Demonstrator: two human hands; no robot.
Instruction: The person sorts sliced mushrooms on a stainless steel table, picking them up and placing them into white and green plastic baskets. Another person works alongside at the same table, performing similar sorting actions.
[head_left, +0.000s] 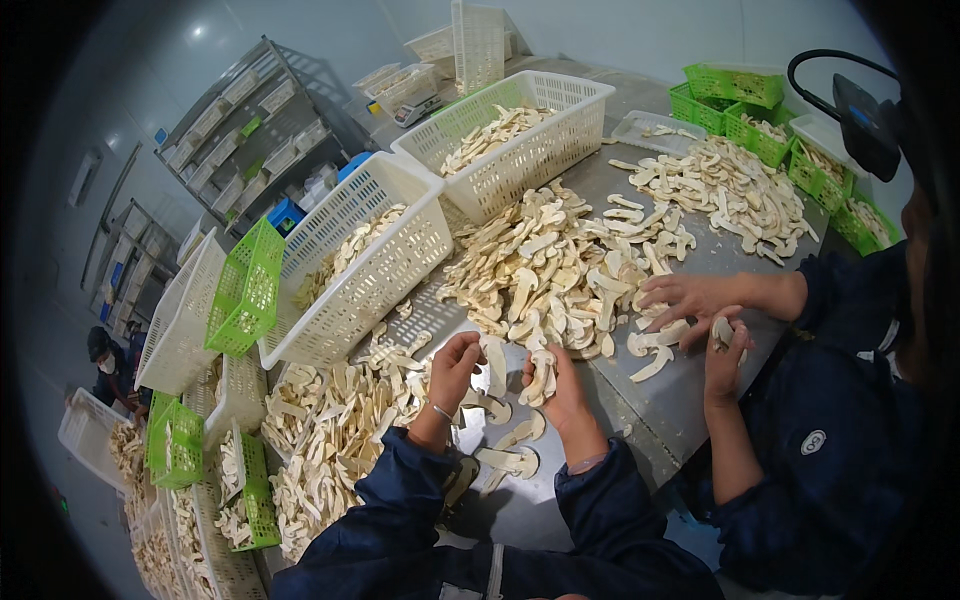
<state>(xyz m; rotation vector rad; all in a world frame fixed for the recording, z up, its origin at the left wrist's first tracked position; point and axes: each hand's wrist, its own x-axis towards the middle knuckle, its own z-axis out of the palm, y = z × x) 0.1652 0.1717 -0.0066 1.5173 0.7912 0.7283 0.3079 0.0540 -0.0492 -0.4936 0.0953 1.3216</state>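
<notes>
My right hand (562, 386) is closed around several mushroom slices (538, 379), cream-coloured and cut lengthwise. To its left, my left hand (454, 371) has thumb and fingertips together beside an upright pale slice (495, 365); whether it grips that slice is unclear. Below and between my hands, loose slices (510, 461) lie on the steel table (517, 517). A large heap of sliced mushrooms (540, 270) rises just beyond my hands, and another heap (337, 442) spreads to the left.
A co-worker's hands (694, 300) handle slices close on my right. White perforated crates (517, 165) and a green basket (244, 289) stand beyond and left. A third heap (720, 187) and several green baskets (817, 176) are at the upper right. Another person (112, 367) works far left.
</notes>
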